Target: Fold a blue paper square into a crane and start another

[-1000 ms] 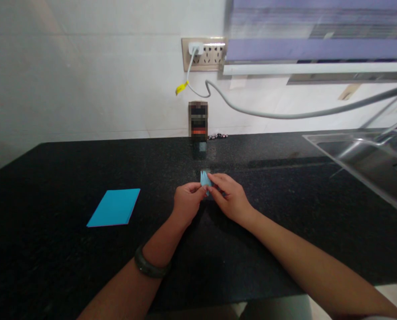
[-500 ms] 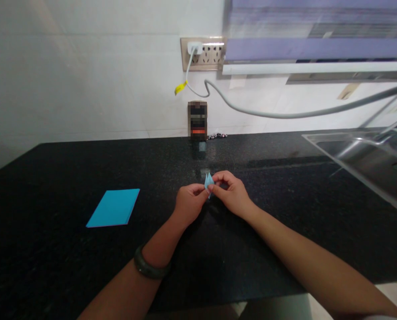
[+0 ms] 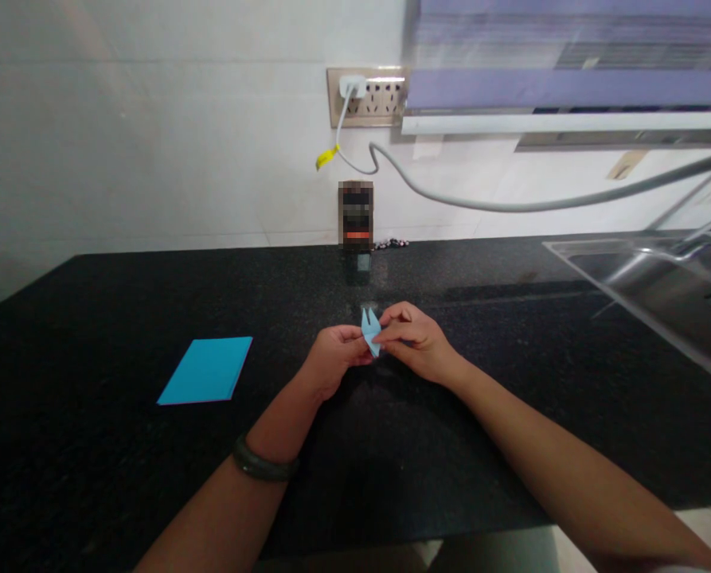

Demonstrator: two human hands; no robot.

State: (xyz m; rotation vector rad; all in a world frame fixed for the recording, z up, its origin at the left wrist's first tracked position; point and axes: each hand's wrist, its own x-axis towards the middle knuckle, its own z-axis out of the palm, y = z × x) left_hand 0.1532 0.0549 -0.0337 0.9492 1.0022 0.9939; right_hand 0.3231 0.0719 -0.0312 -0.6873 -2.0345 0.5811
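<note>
A small folded bit of light blue paper point(image 3: 370, 331) is being pinched between both hands just above the black bench point(image 3: 510, 382), roughly mid-bench and a little toward the back wall. Two little points can be seen sticking up at the top, so it's already been folded down into something pretty compact. The left hand point(image 3: 331, 362) is closed on its left edge with thumb and fingertips, and the right hand point(image 3: 418, 344) is closed on the right side, fingers curled over. It's probably about as light as a thing gets, thin and soft, easily creased or crushed if squeezed hard, and likely to spring open if let go. Best held by the layered edges near the base, where the folds are thick, rather than by the pointy tips, which would bend. A dark band point(image 3: 259, 465) is worn on the left wrist. Off to the left, well apart, a flat blue sheet point(image 3: 205, 370) is lying on the bench. A sink point(image 3: 659, 278) is set in at the far right, and a socket strip point(image 3: 367, 95) with a cable point(image 3: 510, 205) is on the wall behind.
</note>
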